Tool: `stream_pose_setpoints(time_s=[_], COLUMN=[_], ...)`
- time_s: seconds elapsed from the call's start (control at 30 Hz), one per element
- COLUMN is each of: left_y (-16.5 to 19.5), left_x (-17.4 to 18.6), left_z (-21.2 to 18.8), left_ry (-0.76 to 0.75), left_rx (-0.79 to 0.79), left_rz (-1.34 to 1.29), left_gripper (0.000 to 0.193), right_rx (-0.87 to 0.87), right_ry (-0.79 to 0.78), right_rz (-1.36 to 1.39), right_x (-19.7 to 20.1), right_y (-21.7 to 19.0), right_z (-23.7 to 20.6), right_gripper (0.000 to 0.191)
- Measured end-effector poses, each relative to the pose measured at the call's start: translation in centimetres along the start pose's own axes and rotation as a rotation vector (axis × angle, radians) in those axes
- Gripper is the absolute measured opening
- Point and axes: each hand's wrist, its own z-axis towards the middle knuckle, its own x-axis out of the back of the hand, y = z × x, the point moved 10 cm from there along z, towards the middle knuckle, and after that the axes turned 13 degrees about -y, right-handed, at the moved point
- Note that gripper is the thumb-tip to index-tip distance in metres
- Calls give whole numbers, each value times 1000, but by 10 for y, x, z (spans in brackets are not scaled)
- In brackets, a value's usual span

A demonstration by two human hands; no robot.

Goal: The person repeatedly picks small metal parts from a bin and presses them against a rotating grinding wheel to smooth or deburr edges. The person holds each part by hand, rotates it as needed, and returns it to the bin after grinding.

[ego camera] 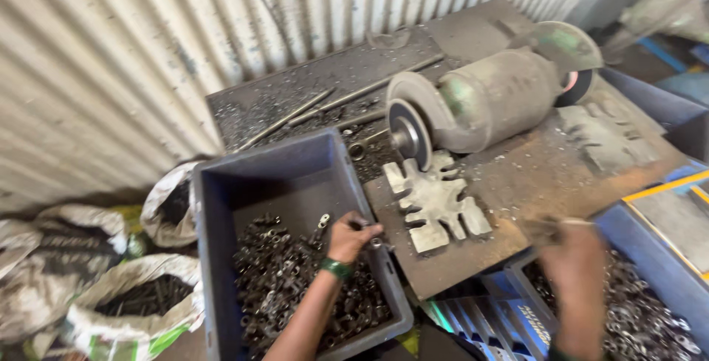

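Dark steel fittings (295, 287) are filling a blue crate (221, 213); the left hand (353, 234) is pinching one small fitting (375, 243) at the crate's three o'clock rim. The blurred right hand (572, 257), at three o'clock, is gripping a thin rod (565, 221). Holding pieces firmly seems wise. One bench grinder (480, 99), two hands, two sacks (140, 305), fittings uncountable.

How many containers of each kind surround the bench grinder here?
Blue plastic crates: 2, one at the left hand, one by the right hand
White woven sacks: 3
Total: 5
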Motion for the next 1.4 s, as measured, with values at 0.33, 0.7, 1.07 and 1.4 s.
stream_pose_setpoints(time_s=[0.33,0.7,1.07,1.4], left_y=[20,73,94,125], left_x=[-12,176,167,206], left_z=[-5,-43,-9,-22], left_ry=[33,277,269,600], left_rx=[-4,854,403,-354], left_rz=[186,1171,1259,80], left_gripper=[32,130,57,19], right_rx=[536,300,208,230], right_ry=[-181,-95,-8,47], right_rz=[237,95,80,42], right_x=[-184,-154,-132,-136], right_y=[-156,-58,-87,-89], right_z=[-25,90,97,112], right_gripper=[50,29,30,31])
